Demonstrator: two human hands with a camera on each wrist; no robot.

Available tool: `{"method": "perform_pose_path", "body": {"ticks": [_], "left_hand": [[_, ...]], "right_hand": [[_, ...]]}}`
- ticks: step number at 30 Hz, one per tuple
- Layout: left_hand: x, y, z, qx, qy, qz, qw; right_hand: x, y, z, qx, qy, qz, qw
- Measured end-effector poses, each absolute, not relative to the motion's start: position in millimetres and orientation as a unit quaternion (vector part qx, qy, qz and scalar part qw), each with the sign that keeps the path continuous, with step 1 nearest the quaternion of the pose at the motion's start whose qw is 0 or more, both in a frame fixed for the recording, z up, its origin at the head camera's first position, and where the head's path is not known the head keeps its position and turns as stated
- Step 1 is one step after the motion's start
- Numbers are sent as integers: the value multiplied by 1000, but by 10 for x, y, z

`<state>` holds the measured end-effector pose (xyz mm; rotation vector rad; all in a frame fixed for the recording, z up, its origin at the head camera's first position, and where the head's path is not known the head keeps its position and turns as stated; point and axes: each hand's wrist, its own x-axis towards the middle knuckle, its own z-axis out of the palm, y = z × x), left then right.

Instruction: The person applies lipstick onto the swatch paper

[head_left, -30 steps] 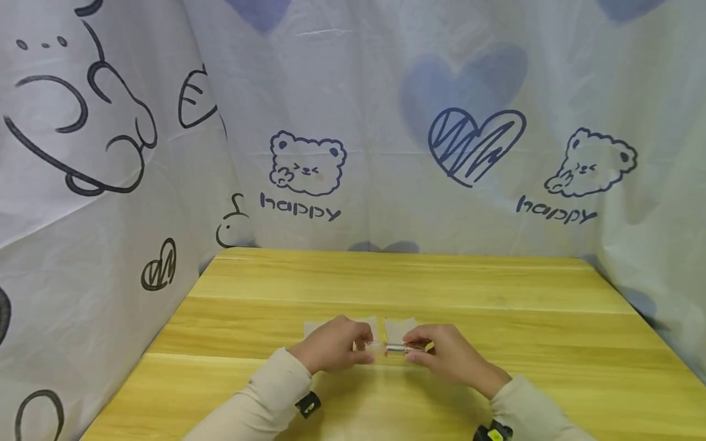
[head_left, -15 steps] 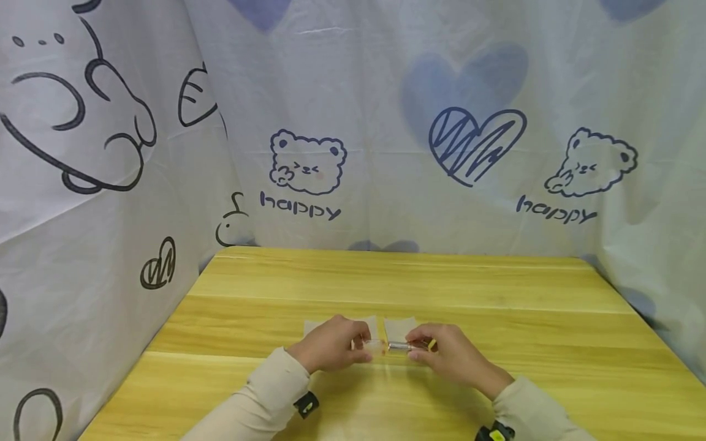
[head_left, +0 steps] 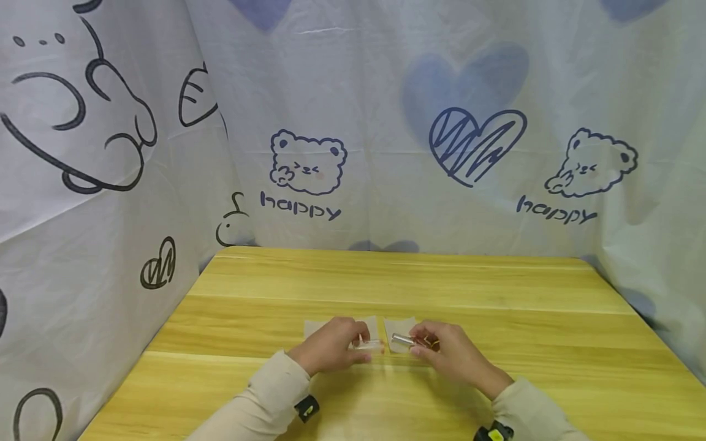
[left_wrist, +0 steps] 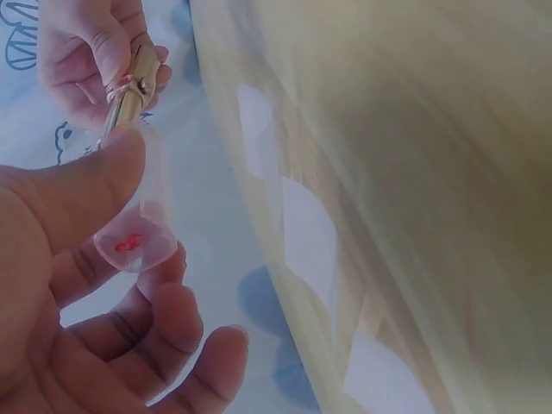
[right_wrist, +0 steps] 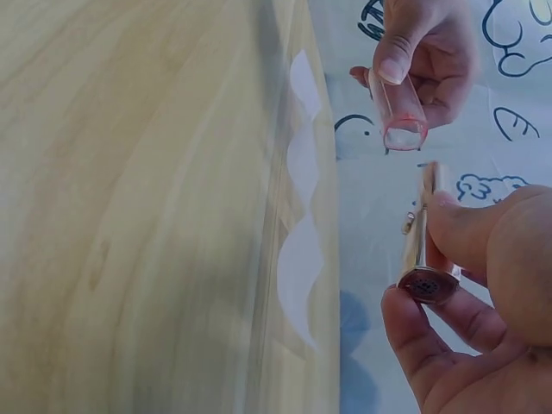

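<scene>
My left hand (head_left: 333,346) pinches a clear plastic tube (head_left: 375,346) between thumb and fingers. In the right wrist view this tube (right_wrist: 402,110) shows an open, pinkish-red rim facing my other hand; in the left wrist view a red mark (left_wrist: 128,243) shows at its near end. My right hand (head_left: 453,352) pinches a slim, shiny silver and rose-gold metal tube (head_left: 402,339), its silver end tilted up to the left. A small stud (right_wrist: 409,223) sticks out of its side, and its near end is dark. A gap separates the two tubes in the head view.
Several white paper pieces lie on the wooden table (head_left: 386,282) just beyond the hands, one behind the left hand and one small sheet (head_left: 399,326) by the metal tube. A printed white curtain (head_left: 380,184) hangs behind and along the sides.
The metal tube has drawn away from the clear tube to the right, and its silver end has tipped upward. My left hand has stayed nearly still.
</scene>
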<state>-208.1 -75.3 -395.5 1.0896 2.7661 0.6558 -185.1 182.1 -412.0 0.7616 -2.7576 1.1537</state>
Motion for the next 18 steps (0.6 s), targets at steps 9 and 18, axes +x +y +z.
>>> {"method": "perform_pose_path", "body": {"ticks": [9, 18], "left_hand": [[-2089, -759, -4016, 350, 906, 227, 66], [-2078, -753, -4059, 359, 895, 254, 74]], "right_hand": [[-1877, 1842, -4175, 240, -895, 373, 51], [-1899, 1823, -4168, 231, -883, 406, 41]]}}
